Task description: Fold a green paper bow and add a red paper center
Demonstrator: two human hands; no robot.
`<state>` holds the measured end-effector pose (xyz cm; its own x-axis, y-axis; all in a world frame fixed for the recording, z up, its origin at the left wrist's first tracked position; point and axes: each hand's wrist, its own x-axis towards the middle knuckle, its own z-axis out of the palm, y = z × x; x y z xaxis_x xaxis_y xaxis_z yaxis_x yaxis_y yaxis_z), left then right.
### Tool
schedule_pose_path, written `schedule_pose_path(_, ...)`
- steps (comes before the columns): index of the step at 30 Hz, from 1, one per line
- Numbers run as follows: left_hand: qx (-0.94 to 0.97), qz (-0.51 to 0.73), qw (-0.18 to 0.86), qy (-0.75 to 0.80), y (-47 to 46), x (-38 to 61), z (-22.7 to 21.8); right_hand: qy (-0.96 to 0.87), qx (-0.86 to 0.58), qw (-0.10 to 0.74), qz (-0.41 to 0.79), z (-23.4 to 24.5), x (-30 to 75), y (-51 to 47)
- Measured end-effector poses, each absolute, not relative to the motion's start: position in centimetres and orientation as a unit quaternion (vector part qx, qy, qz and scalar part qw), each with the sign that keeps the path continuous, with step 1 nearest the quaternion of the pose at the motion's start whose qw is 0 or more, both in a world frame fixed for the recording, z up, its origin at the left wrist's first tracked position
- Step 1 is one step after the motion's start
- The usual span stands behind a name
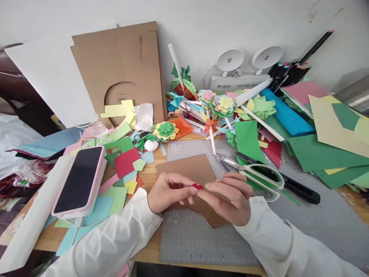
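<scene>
My left hand (170, 191) and my right hand (230, 200) meet over a brown cardboard piece (190, 169) lying on a grey cutting mat (190, 238). Between their fingertips they pinch a small folded red paper piece (197, 186). Both hands have fingers curled and pressed on it. White sleeves cover both arms. Scissors with white-green handles (259, 173) lie just to the right of my right hand, and a black utility knife (291, 184) lies beside them.
A phone in a pink case (79, 179) rests on paper scraps at the left. Paper flowers (165, 130) and coloured sheets (317, 150) crowd the back and right. A large cardboard sheet (123, 69) leans on the wall. A white device (239, 77) stands behind.
</scene>
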<state>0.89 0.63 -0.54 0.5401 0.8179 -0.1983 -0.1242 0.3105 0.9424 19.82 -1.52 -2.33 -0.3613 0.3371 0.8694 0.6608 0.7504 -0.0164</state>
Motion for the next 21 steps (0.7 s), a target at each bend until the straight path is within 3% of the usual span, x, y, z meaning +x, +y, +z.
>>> schedule_pose_path(3,0.502,0.350,0.699,0.370,0.5,0.9,-0.5,-0.811,-0.323,0.472,-0.123,-1.6,19.5,-1.2)
schedule_pose_path(11,0.515,0.346,0.676,0.398,0.4,0.8,-0.6,-0.750,-0.378,0.485,0.244,-1.6,19.1,-1.4)
schedule_pose_path(21,0.380,0.321,0.793,0.352,0.8,1.1,-1.4,-0.678,-0.400,0.457,0.415,-1.3,19.1,-1.7)
